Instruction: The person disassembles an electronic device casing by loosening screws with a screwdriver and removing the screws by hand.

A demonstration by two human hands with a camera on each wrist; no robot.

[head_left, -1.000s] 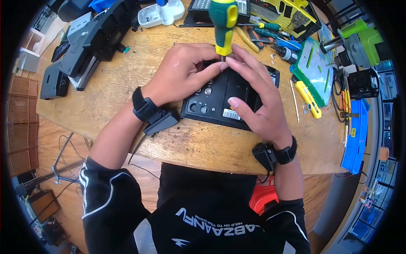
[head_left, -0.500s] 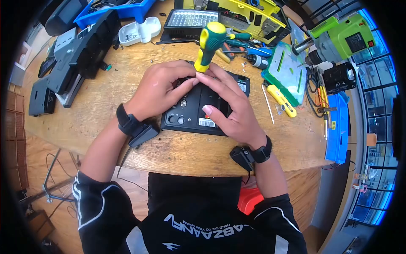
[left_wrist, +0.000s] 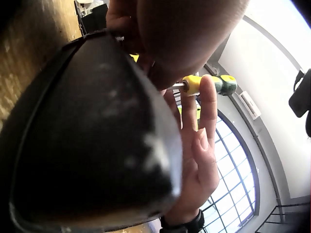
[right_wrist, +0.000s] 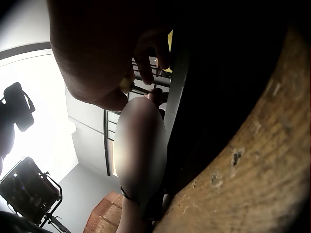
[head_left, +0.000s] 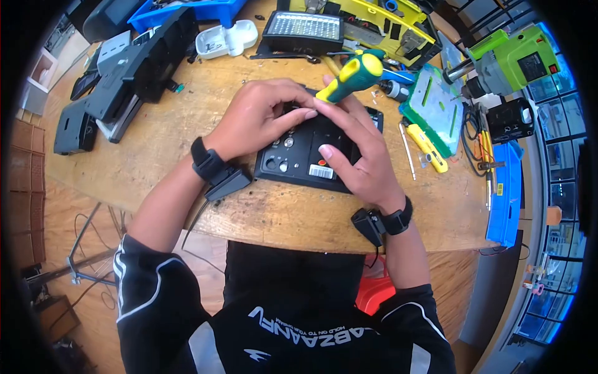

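Note:
A black flat device housing (head_left: 305, 149) with round sockets and a white barcode label lies on the wooden bench under both hands. Above its far part stands a screwdriver (head_left: 352, 78) with a green and yellow handle, tilted to the right; its tip is hidden by fingers. My left hand (head_left: 255, 118) pinches with thumb and index finger low at the shaft. With the right hand (head_left: 367, 156) I hold the yellow collar between the index finger and the finger behind it, thumb apart over the housing. The left wrist view shows a short piece of metal shaft below the handle (left_wrist: 226, 84).
On the right lie a yellow utility knife (head_left: 427, 148), a green-edged organizer case (head_left: 433, 109), a blue tray (head_left: 506, 196) and a green power drill (head_left: 520, 62). Behind are an LED lamp (head_left: 304, 30) and a white dish (head_left: 225, 40). Black housings (head_left: 118, 87) stand at left.
The screwdriver's handle has tipped from near upright over to the right. Both hands stay at the screwdriver over the black housing. The head view has shifted.

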